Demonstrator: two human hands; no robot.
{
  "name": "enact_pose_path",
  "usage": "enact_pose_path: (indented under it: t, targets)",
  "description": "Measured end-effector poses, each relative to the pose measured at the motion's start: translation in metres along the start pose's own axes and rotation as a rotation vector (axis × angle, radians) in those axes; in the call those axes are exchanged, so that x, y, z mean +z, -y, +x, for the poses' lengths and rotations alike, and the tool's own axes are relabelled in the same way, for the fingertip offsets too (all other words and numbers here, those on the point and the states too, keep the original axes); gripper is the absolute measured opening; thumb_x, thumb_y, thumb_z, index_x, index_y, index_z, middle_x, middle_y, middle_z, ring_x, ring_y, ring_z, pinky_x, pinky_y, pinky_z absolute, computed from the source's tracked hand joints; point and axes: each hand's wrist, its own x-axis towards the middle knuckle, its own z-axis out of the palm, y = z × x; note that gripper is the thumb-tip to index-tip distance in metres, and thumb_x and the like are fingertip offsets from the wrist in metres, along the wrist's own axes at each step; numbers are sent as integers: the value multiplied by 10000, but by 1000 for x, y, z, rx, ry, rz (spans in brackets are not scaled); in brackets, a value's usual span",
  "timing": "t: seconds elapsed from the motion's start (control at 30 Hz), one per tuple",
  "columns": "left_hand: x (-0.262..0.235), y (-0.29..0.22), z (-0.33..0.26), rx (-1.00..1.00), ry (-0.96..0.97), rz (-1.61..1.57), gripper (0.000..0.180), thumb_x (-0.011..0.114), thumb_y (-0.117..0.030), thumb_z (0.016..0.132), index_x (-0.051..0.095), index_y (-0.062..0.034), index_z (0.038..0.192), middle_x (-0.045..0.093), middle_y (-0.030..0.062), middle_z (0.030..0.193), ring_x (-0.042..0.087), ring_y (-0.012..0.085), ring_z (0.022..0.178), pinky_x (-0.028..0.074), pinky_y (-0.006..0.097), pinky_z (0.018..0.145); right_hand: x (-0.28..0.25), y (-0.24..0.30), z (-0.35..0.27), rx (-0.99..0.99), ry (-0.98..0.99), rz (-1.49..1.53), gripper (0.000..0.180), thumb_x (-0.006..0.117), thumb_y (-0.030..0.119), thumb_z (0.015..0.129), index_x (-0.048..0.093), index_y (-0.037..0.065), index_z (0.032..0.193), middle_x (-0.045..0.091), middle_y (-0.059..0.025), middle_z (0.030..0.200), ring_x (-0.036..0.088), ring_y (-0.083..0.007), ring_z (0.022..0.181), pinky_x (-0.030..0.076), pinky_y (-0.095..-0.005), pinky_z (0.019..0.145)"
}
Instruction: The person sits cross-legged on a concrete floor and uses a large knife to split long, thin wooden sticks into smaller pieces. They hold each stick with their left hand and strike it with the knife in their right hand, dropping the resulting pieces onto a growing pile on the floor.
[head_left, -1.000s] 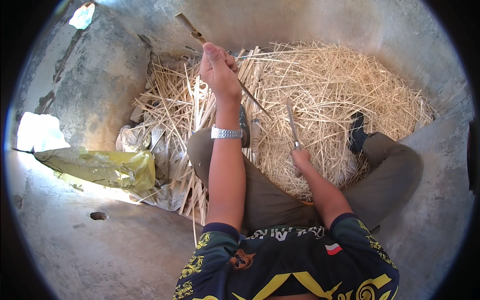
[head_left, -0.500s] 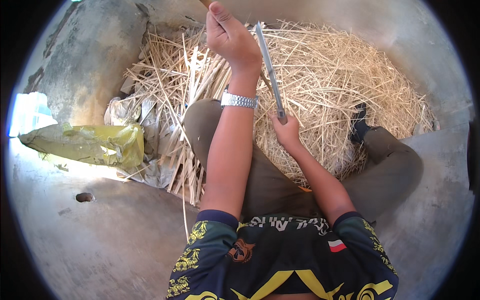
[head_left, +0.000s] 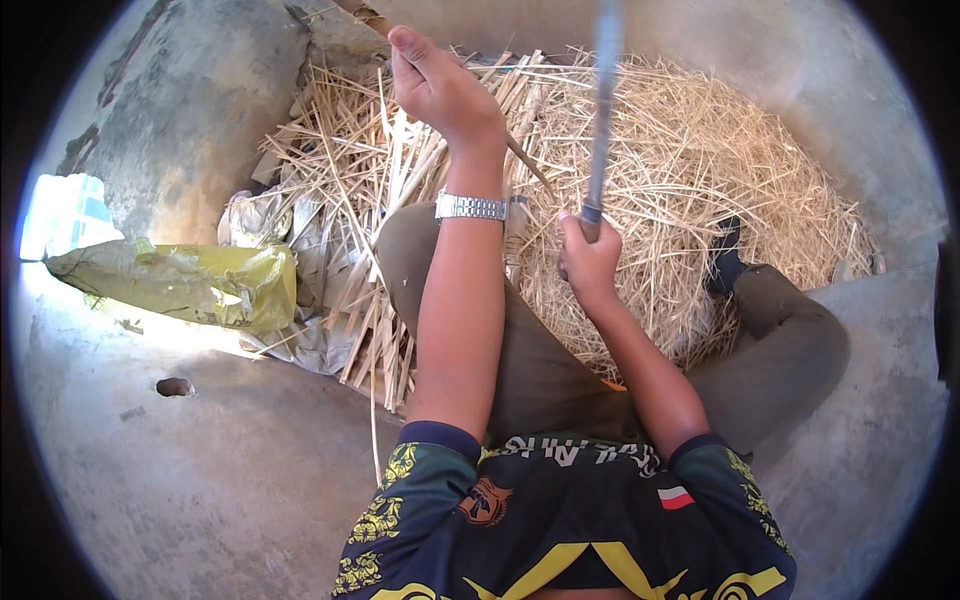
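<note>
- the left hand (head_left: 448,92) is closed around 1 long brown stick (head_left: 366,17); its thumb lies up along the stick and points to the top left; the left arm reaches far forward, almost straight, with a silver watch (head_left: 472,207) on the wrist;
- the stick slants across, from the top edge, through the left hand, down to the right over the straw (head_left: 690,170);
- the right hand (head_left: 592,255) is wrapped tight around the handle of 1 knife (head_left: 602,110); the right arm leans in to the left, lower than the left hand; the blade points up, apart from the stick;
- 1 yellow bag (head_left: 235,285) lies at the left
</note>
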Motion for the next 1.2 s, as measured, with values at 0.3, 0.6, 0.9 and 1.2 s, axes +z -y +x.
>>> enact_pose_path:
  t: [0.3, 0.6, 0.9, 1.2]
  targets:
    - [2, -10, -4, -10, 23, 25, 506, 405, -517, 1078, 355, -150, 733, 280, -64, 575, 292, 32, 462, 254, 215, 403, -72, -3, -60, 305, 138, -464, 267, 683, 199, 874, 591, -1, 723, 561, -37, 601, 495, -110, 545, 413, -338, 537]
    - [7, -11, -17, -1, 76, 60, 501, 387, -506, 1086, 355, -145, 740, 324, -53, 556, 299, 38, 453, 260, 214, 402, -70, -17, -49, 106, 88, -476, 260, 666, 206, 872, 619, -12, 739, 603, -99, 616, 565, -208, 558, 457, -390, 589]
    - [2, -5, -16, 29, 25, 83, 472, 394, -486, 1092, 386, -135, 775, 350, -51, 616, 326, 40, 507, 281, 208, 449, -68, 7, -39, -49, 77, -542, 270, 683, 221, 890, 641, -23, 783, 617, -116, 613, 585, -199, 558, 464, -374, 585]
    - [15, 3, -17, 106, -42, 217, 374, 426, -401, 1103, 404, -121, 855, 382, -48, 690, 329, 28, 531, 288, 209, 451, -77, -66, -29, 301, 179, -611, 253, 686, 193, 842, 611, -10, 711, 600, -112, 605, 569, -214, 542, 444, -390, 567]
